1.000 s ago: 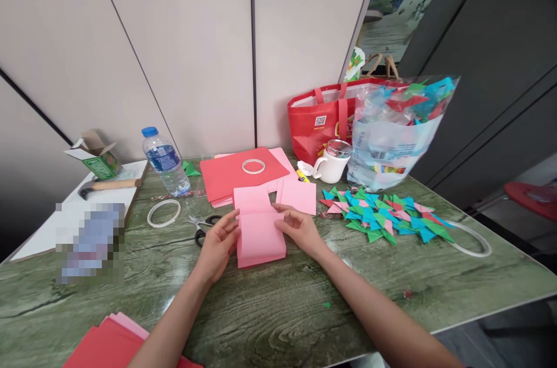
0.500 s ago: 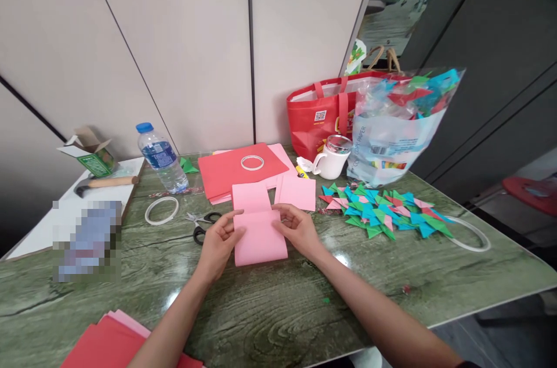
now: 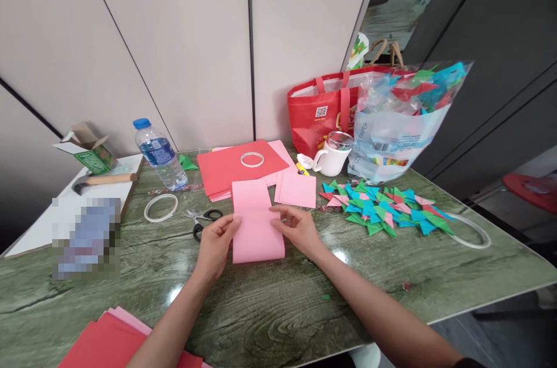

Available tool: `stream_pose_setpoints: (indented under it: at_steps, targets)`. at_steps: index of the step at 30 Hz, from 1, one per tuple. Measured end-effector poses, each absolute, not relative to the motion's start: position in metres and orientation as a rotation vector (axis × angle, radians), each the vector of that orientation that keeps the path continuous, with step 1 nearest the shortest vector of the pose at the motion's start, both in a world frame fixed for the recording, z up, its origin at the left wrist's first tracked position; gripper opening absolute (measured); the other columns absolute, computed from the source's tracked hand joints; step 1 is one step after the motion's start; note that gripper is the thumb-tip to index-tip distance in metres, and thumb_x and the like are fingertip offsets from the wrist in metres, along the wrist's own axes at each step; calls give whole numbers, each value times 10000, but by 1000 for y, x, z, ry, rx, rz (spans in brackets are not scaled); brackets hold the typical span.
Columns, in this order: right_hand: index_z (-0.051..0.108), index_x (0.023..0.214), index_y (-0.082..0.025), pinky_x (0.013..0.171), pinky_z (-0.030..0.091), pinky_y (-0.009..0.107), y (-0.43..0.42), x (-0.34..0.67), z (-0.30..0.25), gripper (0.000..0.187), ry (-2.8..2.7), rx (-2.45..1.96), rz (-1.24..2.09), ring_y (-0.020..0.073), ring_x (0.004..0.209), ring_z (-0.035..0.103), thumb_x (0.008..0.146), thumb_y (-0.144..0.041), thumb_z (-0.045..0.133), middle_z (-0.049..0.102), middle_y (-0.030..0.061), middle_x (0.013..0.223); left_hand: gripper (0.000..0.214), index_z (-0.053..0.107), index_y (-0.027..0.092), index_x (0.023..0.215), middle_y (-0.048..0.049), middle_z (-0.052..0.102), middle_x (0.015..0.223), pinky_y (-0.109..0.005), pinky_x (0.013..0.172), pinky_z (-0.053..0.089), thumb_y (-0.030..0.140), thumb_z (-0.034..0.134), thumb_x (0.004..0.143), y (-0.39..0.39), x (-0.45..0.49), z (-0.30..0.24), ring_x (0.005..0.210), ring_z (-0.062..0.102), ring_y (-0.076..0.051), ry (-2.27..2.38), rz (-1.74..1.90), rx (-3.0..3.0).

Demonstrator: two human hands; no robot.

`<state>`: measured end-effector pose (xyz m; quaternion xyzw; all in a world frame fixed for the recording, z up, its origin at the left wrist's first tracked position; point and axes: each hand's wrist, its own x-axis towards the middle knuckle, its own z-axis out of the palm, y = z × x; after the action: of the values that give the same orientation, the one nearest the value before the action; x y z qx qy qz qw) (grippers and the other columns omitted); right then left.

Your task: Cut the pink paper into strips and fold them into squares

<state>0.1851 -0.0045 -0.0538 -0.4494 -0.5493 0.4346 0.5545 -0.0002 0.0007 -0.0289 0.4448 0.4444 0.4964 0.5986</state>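
A strip of pink paper, its near end curled over, is held between my two hands above the green table. My left hand pinches its left edge between thumb and fingers. At the right edge, my right hand grips it with thumb and index finger. Behind the strip lie a stack of red sheets with a tape roll on top, and a few square pink papers. Black-handled scissors rest just left of my left hand.
Folded coloured paper pieces are heaped at right, beside a white ring. A white mug, red bag and plastic bag stand behind. At left are a water bottle, hammer and tape roll.
The folded-over near flap of the pink paper now lies closer against the part behind it, and its edge is less distinct. My left fingers have closed in at the left edge.
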Motion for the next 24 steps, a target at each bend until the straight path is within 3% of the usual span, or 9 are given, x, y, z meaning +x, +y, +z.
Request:
stream_pose_setpoints:
  at_steps: [7,15,24]
  targets:
    - [625,941,-172,522,395,203,-7,184,-51,268,-1303,-1057,1088,105,617,494,681,-239,617,584,11,745,322,701,127,853,-47,695,678,-192,466,416,351,706,622,0,0,-28,532,559,-118,1101,1158,982]
    - [695,854,-147,432,253,201,-9,184,-47,220,-1331,-1187,969,67,455,303,668,-249,637,441,-46,484,315,710,137,834,-35,683,635,-191,459,401,360,709,612,-2,2,-27,515,548,-116,1122,1140,988]
    - [695,846,-139,421,253,200,-8,184,-49,241,-1320,-1190,978,64,447,306,669,-293,637,453,-39,478,349,714,137,864,-50,692,663,-221,484,427,362,716,598,-1,1,-30,554,565,-144,1124,1175,1028]
